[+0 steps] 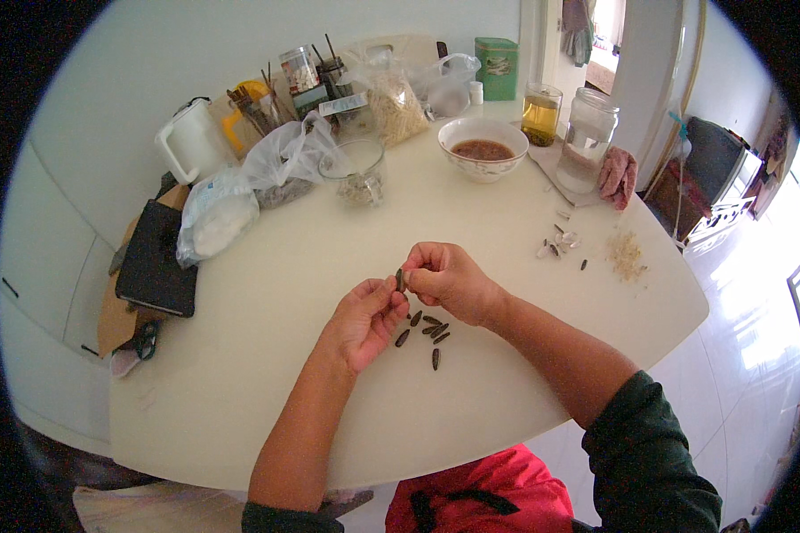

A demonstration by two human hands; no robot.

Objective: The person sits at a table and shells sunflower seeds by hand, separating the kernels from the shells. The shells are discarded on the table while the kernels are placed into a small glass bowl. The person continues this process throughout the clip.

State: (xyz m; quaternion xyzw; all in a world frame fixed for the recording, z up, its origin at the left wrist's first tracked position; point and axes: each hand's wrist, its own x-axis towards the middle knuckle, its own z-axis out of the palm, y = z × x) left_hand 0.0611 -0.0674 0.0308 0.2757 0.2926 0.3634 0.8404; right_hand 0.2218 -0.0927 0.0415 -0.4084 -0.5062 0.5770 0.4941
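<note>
Between the fingertips of my left hand [368, 324] is a dark striped sunflower seed [400, 280], held upright. My right hand [448, 280] pinches the same seed from the other side, so both hands meet over the middle of the table [260, 400]. Several unshelled sunflower seeds [436, 360] lie loose just below the hands. Off to the right are pale opened shells [570, 240] with a few dark seeds among them, and beside these a patch of tan crumbs [627, 256].
A patterned bowl of brown liquid [483, 150], a glass mug [353, 174], a glass of yellow liquid [541, 114], and a jar of clear liquid [583, 143] stand at the back. Plastic bags [218, 216], a white kettle [193, 141] and a black case [158, 260] line the left.
</note>
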